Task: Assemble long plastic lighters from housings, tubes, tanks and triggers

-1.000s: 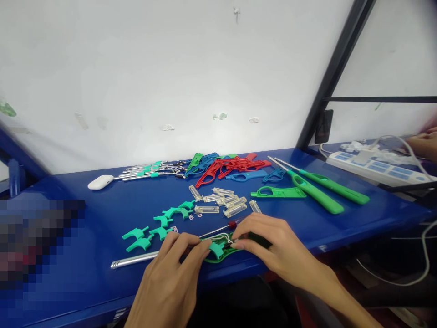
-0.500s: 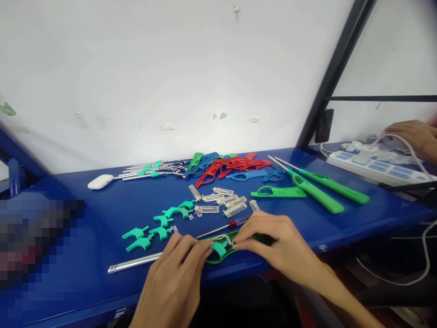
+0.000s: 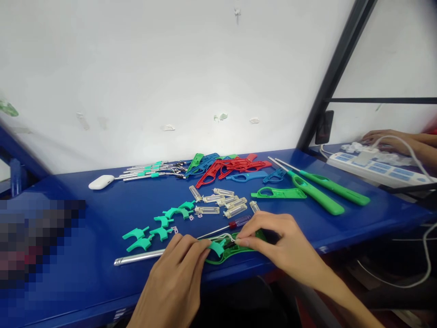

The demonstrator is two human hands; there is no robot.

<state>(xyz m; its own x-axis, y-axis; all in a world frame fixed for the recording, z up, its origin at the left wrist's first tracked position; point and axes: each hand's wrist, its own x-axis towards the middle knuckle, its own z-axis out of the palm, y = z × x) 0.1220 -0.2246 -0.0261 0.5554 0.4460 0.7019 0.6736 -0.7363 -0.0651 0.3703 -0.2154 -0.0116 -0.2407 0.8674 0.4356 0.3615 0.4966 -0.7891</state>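
Observation:
In front of me lies a green lighter handle half (image 3: 218,260) with its inside facing up. A teal trigger (image 3: 217,247) sits in it beside a small black part, and a thin white wire (image 3: 223,236) loops along it. My left hand (image 3: 174,278) is closed over the handle's left end, fingertips at the trigger. A silver lighter tube (image 3: 139,258) sticks out leftward from under that hand. Thumb and forefinger of my right hand (image 3: 282,239) pinch the white wire near the handle's middle. A screwdriver (image 3: 239,222) lies just behind the handle.
Loose teal triggers (image 3: 139,243) lie left, clear fuel tanks (image 3: 235,209) in the middle. Behind are metal tubes (image 3: 146,172) and coloured handle halves (image 3: 235,166). Two green lighters (image 3: 317,196) lie right, near a power strip (image 3: 378,171) and another person's hand (image 3: 392,139).
The silver tube and trigger have shifted slightly; the tube's tip is a little further right and up. My right fingertips have moved slightly right and up. The other person's hand has moved left.

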